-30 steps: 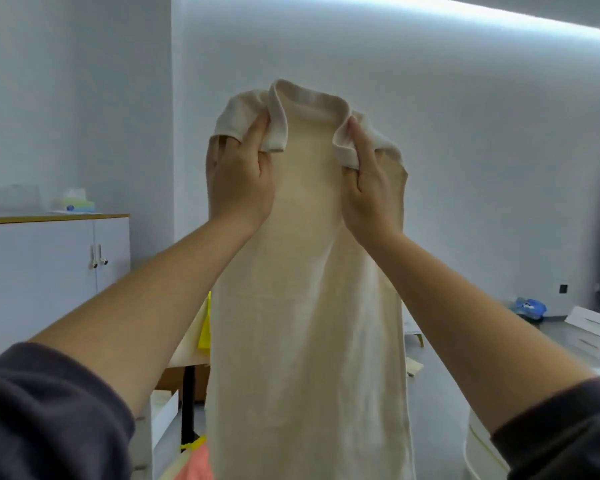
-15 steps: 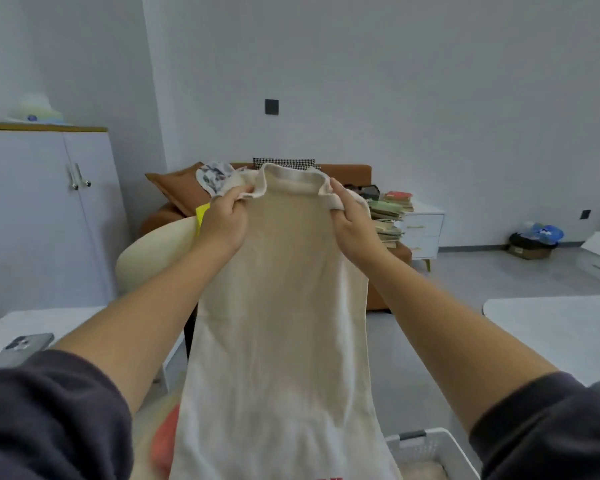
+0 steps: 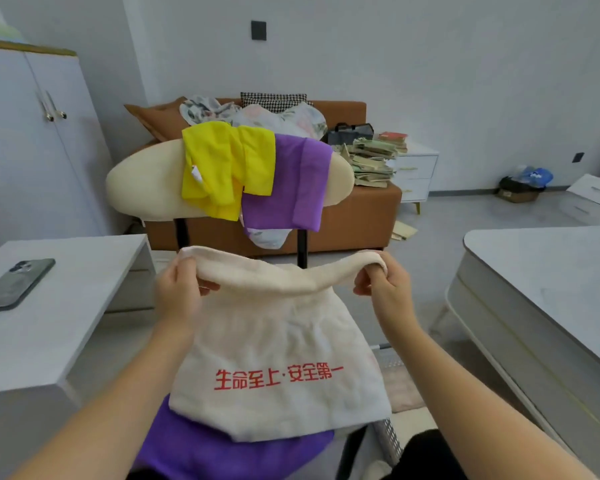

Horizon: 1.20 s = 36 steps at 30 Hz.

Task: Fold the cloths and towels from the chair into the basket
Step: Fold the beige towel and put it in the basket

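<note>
Both hands, left hand (image 3: 177, 292) and right hand (image 3: 383, 289), pinch cream towel (image 3: 278, 358) mid-fold at centre; yellow cloth (image 3: 222, 168), purple cloth (image 3: 288, 188) wait on chair (image 3: 139, 183), upper centre.

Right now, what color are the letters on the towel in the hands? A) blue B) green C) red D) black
C: the towel, gripped at its top edge by the left hand and the right hand, has red letters printed across it.
</note>
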### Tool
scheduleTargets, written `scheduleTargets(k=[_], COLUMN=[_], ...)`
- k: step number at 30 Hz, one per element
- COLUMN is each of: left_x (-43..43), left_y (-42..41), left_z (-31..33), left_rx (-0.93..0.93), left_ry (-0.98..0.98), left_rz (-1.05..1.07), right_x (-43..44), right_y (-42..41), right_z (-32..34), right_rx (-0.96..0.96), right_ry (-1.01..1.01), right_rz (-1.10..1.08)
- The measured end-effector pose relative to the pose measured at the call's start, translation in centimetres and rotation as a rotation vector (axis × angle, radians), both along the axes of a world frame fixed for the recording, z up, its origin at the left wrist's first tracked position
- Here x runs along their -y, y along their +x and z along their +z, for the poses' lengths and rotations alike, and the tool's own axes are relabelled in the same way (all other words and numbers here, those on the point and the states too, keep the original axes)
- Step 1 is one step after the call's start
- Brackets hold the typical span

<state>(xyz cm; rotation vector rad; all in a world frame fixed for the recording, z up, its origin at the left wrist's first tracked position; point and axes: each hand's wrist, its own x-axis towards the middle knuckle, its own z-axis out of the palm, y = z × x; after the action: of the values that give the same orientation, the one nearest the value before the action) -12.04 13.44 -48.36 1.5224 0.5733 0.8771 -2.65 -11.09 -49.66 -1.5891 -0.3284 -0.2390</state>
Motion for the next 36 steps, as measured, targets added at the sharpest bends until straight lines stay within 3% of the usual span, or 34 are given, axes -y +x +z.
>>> scheduleTargets(k=[3, 6, 11, 13, 17, 19, 21, 25, 29, 36], left_x=[-0.2, -0.3, 0.0, 0.5, 2.0, 3.2, 4.6, 6.6, 9.4, 10.6], left_y=[-2.9, -4.7, -5.7, -5.7, -6.2, -5.9, -5.4, -3.1, -1.4, 1.8], left_z=[-1.0, -2.7, -4.5, -4.3, -3.1, -3.0, -3.3, -5.4, -7.2, -8.9], left_rx=[-0.057, -0.256, -0.801, -1.07, -1.4, -1.52, -1.493, -1.131, -0.845, -0.592], left_ry=[0.036, 0.145, 0.349, 0.482, 0.679, 0.888, 1.091, 1.247, 1.075, 0.623], left_rz=[-0.014, -0.065, -0.281, -0.334, -0.274, -0.33, -0.39, -0.639, -0.875, -0.783], right_x=[2.4, 3.8, 4.6, 4.7, 4.9, 5.1, 5.2, 5.3, 5.4, 2.8], right_y=[-2.0, -3.7, -4.8, -4.9, -5.0, -4.9, -4.8, -4.5, -3.8, -1.6], right_z=[-1.5, -3.4, -6.2, -6.5, -6.3, -6.4, -6.5, -6.9, -7.3, -6.2], right_rx=[-0.066, -0.249, -0.654, -0.712, -0.786, -0.809, -0.833, -0.865, -0.807, -0.603], right_ry=[-0.006, -0.077, -0.347, -0.402, -0.445, -0.471, -0.505, -0.441, -0.378, -0.066], right_rz=[-0.031, 0.019, 0.079, 0.119, 0.182, 0.203, 0.231, 0.316, 0.322, 0.394])
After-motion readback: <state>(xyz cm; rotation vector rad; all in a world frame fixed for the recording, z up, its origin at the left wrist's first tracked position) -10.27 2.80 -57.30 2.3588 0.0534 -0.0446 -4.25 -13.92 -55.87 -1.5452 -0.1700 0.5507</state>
